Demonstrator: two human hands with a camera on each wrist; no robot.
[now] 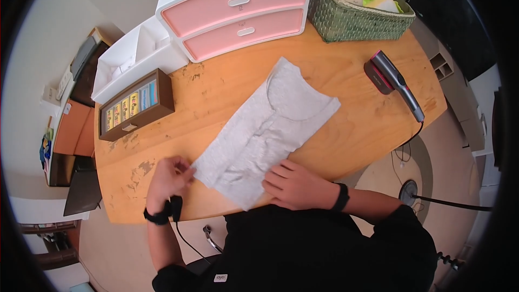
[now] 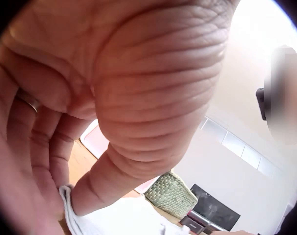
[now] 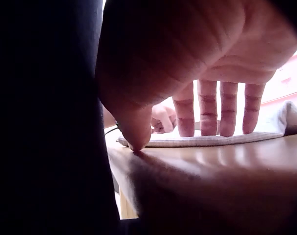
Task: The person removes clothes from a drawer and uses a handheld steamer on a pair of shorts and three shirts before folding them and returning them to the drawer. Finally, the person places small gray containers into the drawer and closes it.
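A light grey folded top with a curved neckline lies lengthwise on the table, its neck end pointing away from me and wrinkles across its middle. At its near left corner, my left hand pinches the cloth edge between thumb and fingers; the left wrist view shows the folded edge caught there. My right hand rests at the near right edge of the top, palm down. In the right wrist view its fingers are straight, with the tips on the cloth, while the thumb touches the table.
A corded handheld appliance lies at the right. Along the back stand a pink-and-white drawer unit and a green woven basket of plush toys. A brown display box and a white bin are at the left.
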